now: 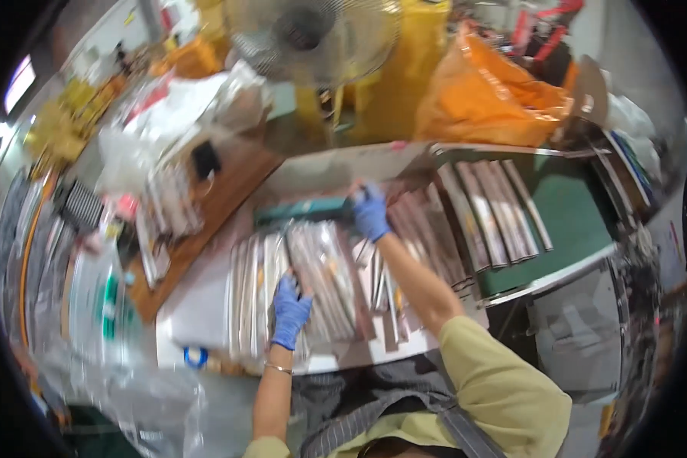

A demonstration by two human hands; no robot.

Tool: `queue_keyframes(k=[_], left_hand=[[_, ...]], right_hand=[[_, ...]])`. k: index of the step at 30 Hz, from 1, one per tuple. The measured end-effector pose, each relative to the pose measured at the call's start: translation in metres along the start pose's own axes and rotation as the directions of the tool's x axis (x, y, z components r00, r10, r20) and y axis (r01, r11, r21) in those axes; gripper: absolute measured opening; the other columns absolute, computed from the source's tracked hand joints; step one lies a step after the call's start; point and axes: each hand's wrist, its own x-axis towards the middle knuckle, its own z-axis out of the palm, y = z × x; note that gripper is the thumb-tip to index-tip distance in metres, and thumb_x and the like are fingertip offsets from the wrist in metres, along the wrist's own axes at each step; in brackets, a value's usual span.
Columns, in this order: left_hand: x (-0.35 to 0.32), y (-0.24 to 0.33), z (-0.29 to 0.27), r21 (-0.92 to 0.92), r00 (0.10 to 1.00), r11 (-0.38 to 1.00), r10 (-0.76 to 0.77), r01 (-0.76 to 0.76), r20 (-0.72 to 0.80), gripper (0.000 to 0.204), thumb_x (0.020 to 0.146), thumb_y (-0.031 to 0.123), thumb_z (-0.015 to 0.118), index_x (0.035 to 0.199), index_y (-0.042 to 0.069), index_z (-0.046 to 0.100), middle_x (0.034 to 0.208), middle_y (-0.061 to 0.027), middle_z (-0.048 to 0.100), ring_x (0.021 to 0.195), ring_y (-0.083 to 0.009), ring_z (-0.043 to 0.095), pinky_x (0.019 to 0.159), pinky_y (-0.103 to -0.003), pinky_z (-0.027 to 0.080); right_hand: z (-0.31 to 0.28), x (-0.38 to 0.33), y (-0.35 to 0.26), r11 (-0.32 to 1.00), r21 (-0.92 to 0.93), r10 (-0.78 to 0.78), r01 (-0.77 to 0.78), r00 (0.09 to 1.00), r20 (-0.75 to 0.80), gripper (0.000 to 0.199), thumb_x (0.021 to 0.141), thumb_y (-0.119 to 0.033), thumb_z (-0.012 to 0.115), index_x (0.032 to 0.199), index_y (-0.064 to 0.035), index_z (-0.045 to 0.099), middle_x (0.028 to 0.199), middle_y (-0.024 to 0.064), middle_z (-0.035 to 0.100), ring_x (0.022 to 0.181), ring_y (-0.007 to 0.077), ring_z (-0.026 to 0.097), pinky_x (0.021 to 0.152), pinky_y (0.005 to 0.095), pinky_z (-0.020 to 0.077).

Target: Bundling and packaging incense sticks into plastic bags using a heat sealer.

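My left hand [290, 313], in a blue glove, lies on a row of long, flat strips in clear plastic sleeves [324, 278], with thumb and fingers apart. Farther off, my right hand [370, 214], also gloved, is at the right end of a long teal box [301, 210]. Its fingers are bunched and slightly blurred, and what they hold cannot be made out. Brownish strips [424, 229] lie just right of that hand. Beyond them, several more long strips [500, 214] rest side by side on a green surface.
A fan [313, 34] stands at the back, with an orange bag [485, 95] to its right. On the left is a wooden board [206, 229] near crumpled plastic [175, 122]. A blue tape roll [195, 356] sits at the white table's [191, 305] front edge.
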Motion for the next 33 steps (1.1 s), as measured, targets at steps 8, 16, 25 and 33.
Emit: queue_keyframes(k=[8,16,25,33], left_hand=[[-0.012,-0.019,0.004,-0.096,0.903,0.901,-0.409,0.422,0.133,0.078,0.058,0.020,0.080,0.120,-0.002,0.040,0.110,-0.0144,0.053,0.098,-0.0203,0.053,0.084,-0.031,0.043],[0.049,0.077,-0.144,0.094,0.957,0.965,-0.257,0.246,0.133,0.078,0.062,0.030,0.076,0.124,-0.001,0.039,0.118,-0.0117,0.049,0.108,-0.0190,0.045,0.094,-0.029,0.035],[-0.020,0.042,-0.104,0.426,0.947,0.852,-0.320,0.304,-0.036,0.103,0.059,0.050,0.073,0.134,-0.001,0.024,0.129,-0.0200,0.037,0.120,-0.0271,0.037,0.100,-0.033,0.029],[-0.117,0.123,-0.181,-0.332,0.994,0.943,-0.067,0.033,-0.091,0.079,0.074,0.045,0.064,0.131,0.002,0.031,0.122,-0.0153,0.045,0.111,-0.0251,0.045,0.095,-0.032,0.034]], right_hand=[[-0.053,-0.161,-0.113,0.727,-0.069,0.557,-0.683,0.529,0.640,0.079,0.071,-0.033,0.070,0.129,0.0036,0.031,0.120,0.0169,0.047,0.106,0.0207,0.048,0.092,0.0310,0.0369],[0.035,-0.168,-0.135,0.593,0.145,0.498,-0.792,0.503,0.706,0.028,0.079,-0.016,0.063,0.101,-0.0015,0.055,0.088,0.0036,0.060,0.076,0.0094,0.055,0.066,0.0223,0.0438],[-0.005,-0.198,-0.139,0.251,0.227,0.357,-0.941,0.308,0.882,0.038,0.086,-0.029,0.050,0.115,-0.0044,0.051,0.105,0.0059,0.057,0.093,0.0153,0.055,0.082,0.0287,0.0442],[-0.032,-0.229,-0.194,0.626,0.181,0.281,-0.758,0.436,0.855,0.044,0.081,-0.027,0.056,0.116,-0.0026,0.045,0.109,0.0136,0.053,0.093,0.0188,0.055,0.077,0.0299,0.0477]])
